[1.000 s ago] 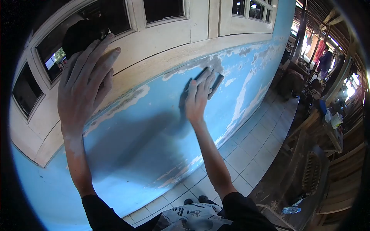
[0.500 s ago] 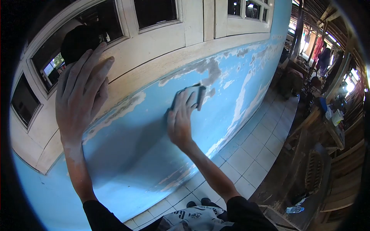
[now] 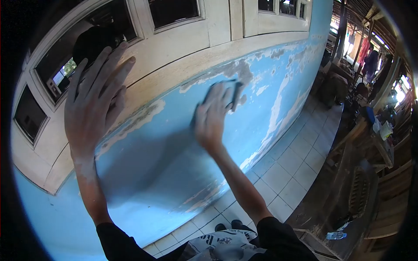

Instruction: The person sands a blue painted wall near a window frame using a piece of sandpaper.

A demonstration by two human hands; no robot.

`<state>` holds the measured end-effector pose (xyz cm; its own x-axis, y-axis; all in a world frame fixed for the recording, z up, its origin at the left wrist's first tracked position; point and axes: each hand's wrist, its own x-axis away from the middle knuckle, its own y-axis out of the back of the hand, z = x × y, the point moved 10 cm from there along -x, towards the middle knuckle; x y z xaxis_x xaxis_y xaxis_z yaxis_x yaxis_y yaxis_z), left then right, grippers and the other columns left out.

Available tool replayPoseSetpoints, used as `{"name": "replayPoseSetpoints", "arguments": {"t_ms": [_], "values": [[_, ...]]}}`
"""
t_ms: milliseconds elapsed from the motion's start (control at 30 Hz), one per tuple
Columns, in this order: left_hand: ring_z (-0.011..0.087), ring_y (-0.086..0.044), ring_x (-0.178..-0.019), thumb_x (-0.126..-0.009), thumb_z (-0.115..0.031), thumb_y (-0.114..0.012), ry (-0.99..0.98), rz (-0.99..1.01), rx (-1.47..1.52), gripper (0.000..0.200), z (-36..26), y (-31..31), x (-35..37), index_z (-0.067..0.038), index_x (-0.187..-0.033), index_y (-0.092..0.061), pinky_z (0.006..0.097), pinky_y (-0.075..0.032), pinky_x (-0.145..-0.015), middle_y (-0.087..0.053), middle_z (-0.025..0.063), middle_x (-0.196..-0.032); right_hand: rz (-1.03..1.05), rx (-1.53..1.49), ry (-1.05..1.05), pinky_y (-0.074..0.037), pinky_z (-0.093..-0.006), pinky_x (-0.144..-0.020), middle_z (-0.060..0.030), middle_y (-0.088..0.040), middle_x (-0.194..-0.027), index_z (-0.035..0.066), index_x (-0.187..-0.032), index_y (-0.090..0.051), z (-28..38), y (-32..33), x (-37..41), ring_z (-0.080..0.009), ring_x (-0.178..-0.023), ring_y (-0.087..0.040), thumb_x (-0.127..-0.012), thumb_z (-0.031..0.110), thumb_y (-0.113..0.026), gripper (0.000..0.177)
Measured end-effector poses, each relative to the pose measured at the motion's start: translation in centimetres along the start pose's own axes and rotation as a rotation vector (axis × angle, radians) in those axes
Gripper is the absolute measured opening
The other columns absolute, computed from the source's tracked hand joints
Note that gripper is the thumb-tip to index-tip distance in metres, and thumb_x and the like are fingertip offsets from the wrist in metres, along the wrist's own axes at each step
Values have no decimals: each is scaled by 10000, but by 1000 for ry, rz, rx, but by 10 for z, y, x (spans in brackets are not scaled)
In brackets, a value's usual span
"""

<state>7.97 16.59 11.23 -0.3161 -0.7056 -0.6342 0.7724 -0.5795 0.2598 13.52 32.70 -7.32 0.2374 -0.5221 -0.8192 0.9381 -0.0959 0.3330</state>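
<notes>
My right hand (image 3: 212, 117) presses a dark sanding block (image 3: 235, 93) flat against a blue wall (image 3: 165, 152) with patches of peeled paint. Only the block's top and right edges show past my fingers. My left hand (image 3: 93, 100) lies flat with fingers spread on the cream window frame (image 3: 183, 48) just above the blue paint, holding nothing. Pale dust covers both hands and my left forearm.
Dark window panes (image 3: 172, 9) sit above the frame. White floor tiles (image 3: 287, 169) run along the wall's foot. Wooden benches and furniture (image 3: 361, 182) crowd the right side, with a plastic bottle (image 3: 336, 235) on the ground. Hanging clothes (image 3: 368, 58) show far back.
My right hand slid the block down and left along the wall, then a little back up to the right. My left hand stayed on the window frame.
</notes>
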Motion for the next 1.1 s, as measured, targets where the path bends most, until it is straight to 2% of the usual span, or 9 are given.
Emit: {"name": "replayPoseSetpoints", "arguments": {"t_ms": [67, 133, 233, 333, 467, 700, 833, 967, 1100], "values": [[146, -405, -1347, -938, -246, -532, -5, 1, 13, 435, -1, 0, 0, -295, -1369, -493, 404, -290, -1165, -456, -73, -1446, -288, -298, -160, -26, -647, -1101, -312, -130, -1537, -76, -1468, -214, -19, 33, -19, -507, -1424, -53, -1003, 319, -356, 627], [146, -400, -1349, -934, -238, -535, -3, -4, 29, 449, -1, 0, 0, -291, -1377, -484, 401, -286, -1168, -453, -69, -1449, -286, -206, -169, -39, -627, -1110, -314, -124, -1537, -76, -1468, -214, 0, 27, -5, -505, -1425, -51, -1006, 298, -355, 611], [146, -392, -1352, -926, -239, -543, -6, -4, 37, 474, -1, 0, -1, -299, -1390, -468, 400, -284, -1169, -440, -67, -1456, 44, 160, 85, -72, -603, -1122, -308, -129, -1537, -74, -1470, -205, 38, -11, 38, -492, -1430, -44, -1012, 259, -320, 577], [143, -375, -1360, -911, -247, -555, -5, -11, 24, 498, -1, 1, 0, -306, -1396, -458, 398, -280, -1172, -423, -67, -1466, 108, 168, -109, -83, -600, -1125, -311, -131, -1535, -82, -1463, -213, 3, 1, 8, -474, -1435, -58, -1008, 254, -327, 577], [140, -367, -1362, -895, -248, -565, 6, -16, 77, 517, 1, -1, 2, -314, -1396, -456, 391, -276, -1176, -413, -68, -1472, -262, -160, -78, -163, -570, -1132, -314, -202, -1511, -68, -1453, -256, -8, 41, -15, -531, -1398, -123, -980, 170, -373, 542], [150, -368, -1360, -856, -217, -593, 16, -29, 119, 549, 0, 0, 5, -300, -1384, -471, 392, -271, -1181, -402, -71, -1480, 111, 192, 211, -181, -548, -1148, -294, -158, -1531, -34, -1469, -244, 20, -12, 64, -543, -1383, -146, -871, 14, -498, 651], [143, -368, -1358, -856, -209, -589, 23, -25, 150, 539, 0, 3, 3, -294, -1377, -479, 394, -264, -1186, -405, -69, -1477, -76, -134, 2, -167, -598, -1137, -248, -141, -1554, 13, -1479, -254, -10, 31, 16, -479, -1418, -120, -856, -26, -468, 660], [149, -364, -1363, -851, -185, -583, -2, -44, 149, 522, -1, 3, 2, -258, -1361, -502, 404, -264, -1185, -419, -51, -1468, 73, -81, 56, -203, -601, -1119, -239, -134, -1561, 37, -1477, -275, 6, 5, 51, -500, -1409, -132, -846, -45, -448, 660], [157, -406, -1333, -837, -176, -601, -74, -105, 267, 416, -21, 14, -6, -168, -1253, -587, 411, -295, -1163, -477, -37, -1418, -43, -172, -61, -232, -572, -1119, -244, -175, -1549, 37, -1464, -312, -32, 27, 38, -506, -1400, -152, -841, -40, -432, 639]]}}
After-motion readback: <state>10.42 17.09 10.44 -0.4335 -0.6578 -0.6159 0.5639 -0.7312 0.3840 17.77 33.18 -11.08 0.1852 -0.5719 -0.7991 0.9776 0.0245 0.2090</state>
